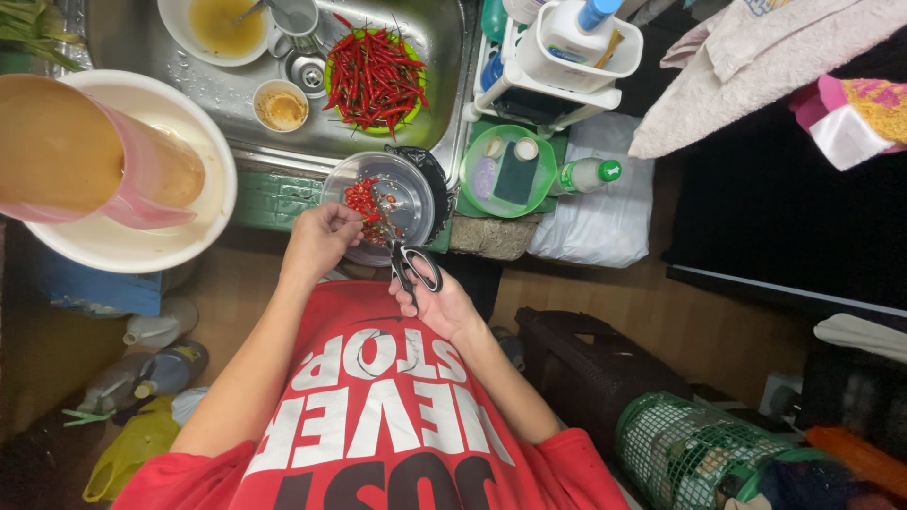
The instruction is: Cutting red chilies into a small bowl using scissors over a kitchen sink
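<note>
Over the clear glass bowl (408, 194) of cut red chilli pieces (362, 196), the left hand (321, 238) pinches a chilli. The right hand (444, 307) has its grip closed through the black-handled scissors (408, 260). Behind, a green round colander (404, 111) of whole red chillies (370, 71) sits in the steel sink (198, 80).

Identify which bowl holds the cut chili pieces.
The clear glass bowl at the sink's front edge, beneath both hands. It holds short red pieces; the green dish in the sink holds whole chilies, and the small white bowl holds none.

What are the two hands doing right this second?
Left hand: closed, pinching a red chili over the clear bowl.
Right hand: closed on the handles of black scissors, blades pointing into the bowl.
</note>
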